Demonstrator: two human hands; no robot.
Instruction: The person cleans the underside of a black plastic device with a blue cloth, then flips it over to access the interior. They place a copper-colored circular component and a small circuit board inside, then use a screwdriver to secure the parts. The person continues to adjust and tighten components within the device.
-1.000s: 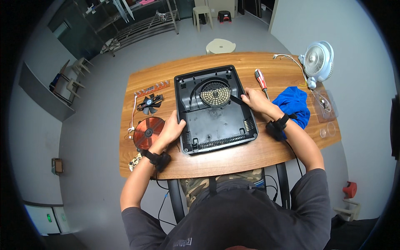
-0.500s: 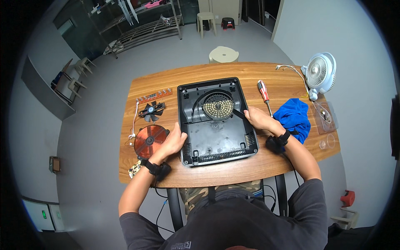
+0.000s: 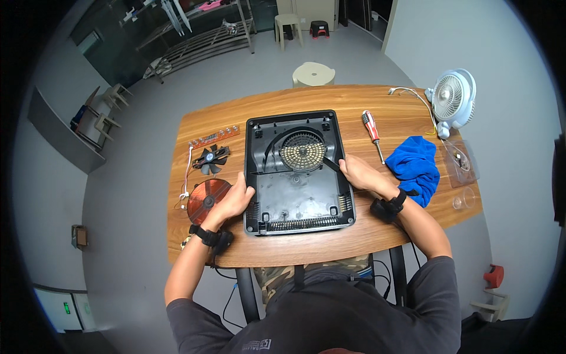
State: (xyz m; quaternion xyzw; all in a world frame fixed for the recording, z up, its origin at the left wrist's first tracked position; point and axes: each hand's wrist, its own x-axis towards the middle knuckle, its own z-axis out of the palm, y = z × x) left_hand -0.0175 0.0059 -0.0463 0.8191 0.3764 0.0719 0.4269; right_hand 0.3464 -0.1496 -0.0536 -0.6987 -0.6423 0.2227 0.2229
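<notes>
Between my hands lies a black plastic induction cooker housing, hollow side up, with a round vent grille in its upper part. My left hand grips its left edge, thumb over the rim. My right hand holds the right edge, its fingers partly hidden by the wall. Left of the housing are a copper induction coil, partly behind my left hand, a black cooling fan and a narrow orange circuit board with a white cable.
A red-and-white screwdriver and a crumpled blue cloth lie to the right. Beyond them stand a light blue desk fan and a clear plastic tray near the table's right edge. A cream stool is behind the table.
The housing has shifted slightly left and turned a little, with both hands still on its edges. The view has also moved slightly.
</notes>
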